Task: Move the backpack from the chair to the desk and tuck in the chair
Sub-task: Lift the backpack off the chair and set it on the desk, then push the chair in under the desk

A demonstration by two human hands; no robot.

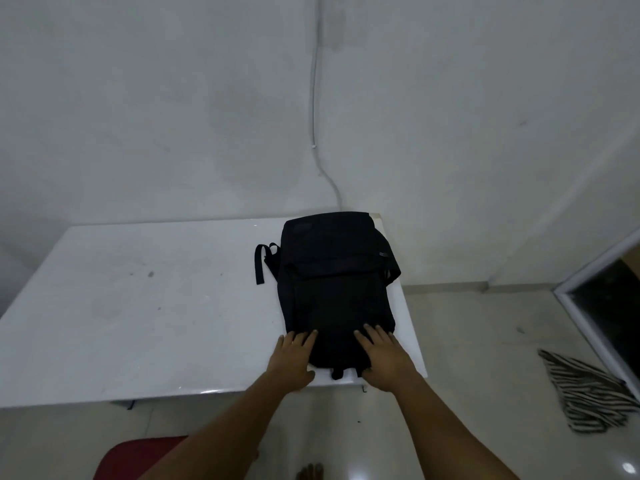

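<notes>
White desk (pixel 138 306) against bare wall; black backpack (pixel 334 289) lies flat at its right edge. Left hand (pixel 294 358) and right hand (pixel 384 358) rest open-palmed on its near end, gripping nothing. Bag move looks done; red chair (pixel 138 459) not yet tucked.

One camera only, worn on head. Looks forward and down, high above desk (pixel 138 306). Wide view, edges bend. Close to near desk edge, wall (pixel 173 98) farther back. Both arms reach in from bottom. Chair (pixel 138 459) low in view, floor (pixel 485 341) at right.
</notes>
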